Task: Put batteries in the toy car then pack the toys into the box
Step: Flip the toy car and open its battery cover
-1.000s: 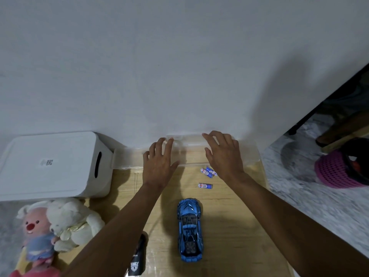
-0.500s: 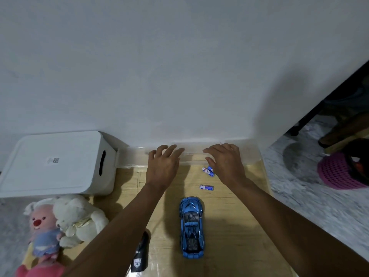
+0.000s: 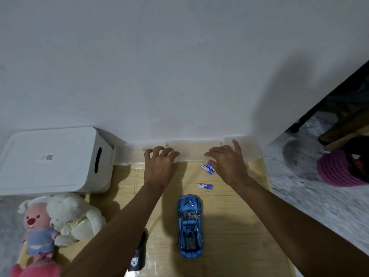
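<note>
- Left hand (image 3: 159, 166): reaches forward palm down, holds nothing, fingers apart and bent, tips seemingly on the near edge of the clear tray (image 3: 129, 154).
- Right hand (image 3: 227, 164): also palm down, holds nothing, fingers spread and almost straight over the same tray, little finger stretched furthest toward the wall (image 3: 179, 66).
- Clear tray: lies along the foot of the wall, under and beyond the fingertips of both hands, and runs out past each hand on its outer side.
- Battery pair (image 3: 208, 168): lies side by side just left of the right thumb, between the hands but far closer to the right one.
- Third battery (image 3: 205, 186): lies alone beside the right wrist, a little nearer the body than the pair and apart from it.
- Car (image 3: 189, 224): blue, on its wheels, behind both hands and between the forearms, nose toward the hands, near the third battery without touching it.
- Box (image 3: 50, 160): white, lid on, well to the left of the left hand, slot handle facing that hand, tray end just beside it.
- Pink plush (image 3: 36, 226) and white plush (image 3: 73, 214): lean together left of the left forearm, nearer the body than the box.
- Black object (image 3: 137, 254): sits under the left forearm, partly hidden by it.
- Wooden mat (image 3: 229, 226): spreads beneath both arms, the car and all the batteries.
- Pink basket (image 3: 337, 170): stands far to the right of the right hand, on grey floor.
</note>
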The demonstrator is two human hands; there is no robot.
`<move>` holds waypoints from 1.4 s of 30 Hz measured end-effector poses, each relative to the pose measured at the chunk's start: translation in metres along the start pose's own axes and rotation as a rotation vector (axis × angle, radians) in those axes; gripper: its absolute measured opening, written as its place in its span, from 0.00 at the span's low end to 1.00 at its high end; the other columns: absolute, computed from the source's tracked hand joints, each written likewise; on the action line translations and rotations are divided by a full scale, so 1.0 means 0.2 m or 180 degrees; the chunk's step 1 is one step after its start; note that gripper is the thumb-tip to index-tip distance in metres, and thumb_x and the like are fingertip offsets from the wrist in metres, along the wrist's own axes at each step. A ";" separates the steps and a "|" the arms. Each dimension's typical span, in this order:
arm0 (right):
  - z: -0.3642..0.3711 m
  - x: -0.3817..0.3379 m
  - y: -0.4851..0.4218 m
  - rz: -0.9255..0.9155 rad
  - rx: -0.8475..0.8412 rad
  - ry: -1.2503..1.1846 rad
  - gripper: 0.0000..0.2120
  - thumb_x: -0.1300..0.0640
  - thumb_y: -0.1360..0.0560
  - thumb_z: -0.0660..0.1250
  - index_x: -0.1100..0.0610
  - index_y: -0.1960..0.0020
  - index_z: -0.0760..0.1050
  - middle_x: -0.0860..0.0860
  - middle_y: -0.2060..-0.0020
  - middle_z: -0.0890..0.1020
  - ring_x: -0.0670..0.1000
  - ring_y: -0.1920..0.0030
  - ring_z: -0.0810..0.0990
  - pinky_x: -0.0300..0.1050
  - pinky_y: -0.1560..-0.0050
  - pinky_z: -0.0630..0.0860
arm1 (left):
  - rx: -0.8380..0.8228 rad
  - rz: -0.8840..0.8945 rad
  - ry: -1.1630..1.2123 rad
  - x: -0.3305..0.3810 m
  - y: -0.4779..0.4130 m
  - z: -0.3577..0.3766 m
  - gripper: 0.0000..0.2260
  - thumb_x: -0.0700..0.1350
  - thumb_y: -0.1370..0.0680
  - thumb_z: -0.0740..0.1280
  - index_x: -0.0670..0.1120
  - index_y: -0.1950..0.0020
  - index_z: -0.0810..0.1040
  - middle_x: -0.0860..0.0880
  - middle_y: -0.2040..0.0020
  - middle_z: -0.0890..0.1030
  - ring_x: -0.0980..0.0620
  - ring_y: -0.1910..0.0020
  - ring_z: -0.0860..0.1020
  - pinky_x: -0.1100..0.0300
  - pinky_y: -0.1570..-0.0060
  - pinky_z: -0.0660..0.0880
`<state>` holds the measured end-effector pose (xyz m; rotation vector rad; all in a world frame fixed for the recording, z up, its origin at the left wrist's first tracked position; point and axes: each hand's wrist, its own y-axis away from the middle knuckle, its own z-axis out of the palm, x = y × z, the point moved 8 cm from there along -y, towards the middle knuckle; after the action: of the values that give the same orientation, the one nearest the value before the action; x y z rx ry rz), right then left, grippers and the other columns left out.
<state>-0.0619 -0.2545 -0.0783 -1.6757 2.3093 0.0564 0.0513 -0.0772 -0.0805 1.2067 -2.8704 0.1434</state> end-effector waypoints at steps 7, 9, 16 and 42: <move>0.00 -0.03 -0.01 -0.0021 0.0048 0.0094 0.14 0.61 0.33 0.79 0.50 0.50 0.85 0.46 0.54 0.86 0.53 0.52 0.83 0.61 0.26 0.53 | -0.0093 -0.0134 -0.0099 0.02 -0.01 0.02 0.10 0.52 0.26 0.76 0.52 0.47 0.85 0.50 0.46 0.86 0.43 0.42 0.80 0.41 0.39 0.68; 0.01 -0.04 -0.01 -0.0028 0.0043 0.0129 0.14 0.61 0.33 0.79 0.50 0.50 0.84 0.47 0.55 0.85 0.54 0.52 0.83 0.63 0.26 0.57 | -0.0163 -0.0190 -0.0075 0.02 -0.02 0.02 0.10 0.52 0.24 0.74 0.52 0.44 0.84 0.50 0.44 0.85 0.43 0.40 0.79 0.41 0.37 0.67; -0.01 -0.18 -0.07 -0.0205 0.0124 0.0341 0.13 0.56 0.33 0.78 0.50 0.49 0.83 0.48 0.50 0.83 0.55 0.47 0.80 0.59 0.29 0.55 | -0.0212 -0.0292 0.0421 -0.17 0.04 -0.11 0.16 0.52 0.22 0.71 0.52 0.34 0.80 0.52 0.36 0.82 0.45 0.33 0.76 0.46 0.36 0.70; 0.35 -0.97 -0.27 -0.0891 0.0185 0.0848 0.14 0.64 0.33 0.70 0.53 0.48 0.77 0.49 0.57 0.79 0.56 0.56 0.77 0.52 0.49 0.68 | -0.0259 -0.0690 0.0980 -0.72 0.20 0.02 0.23 0.33 0.23 0.60 0.46 0.29 0.68 0.45 0.30 0.67 0.49 0.29 0.65 0.60 0.28 0.65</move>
<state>0.0578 -0.0793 -0.0901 -2.0652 2.2005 -0.3063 0.1237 0.0513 -0.0964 1.3374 -2.4446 0.1866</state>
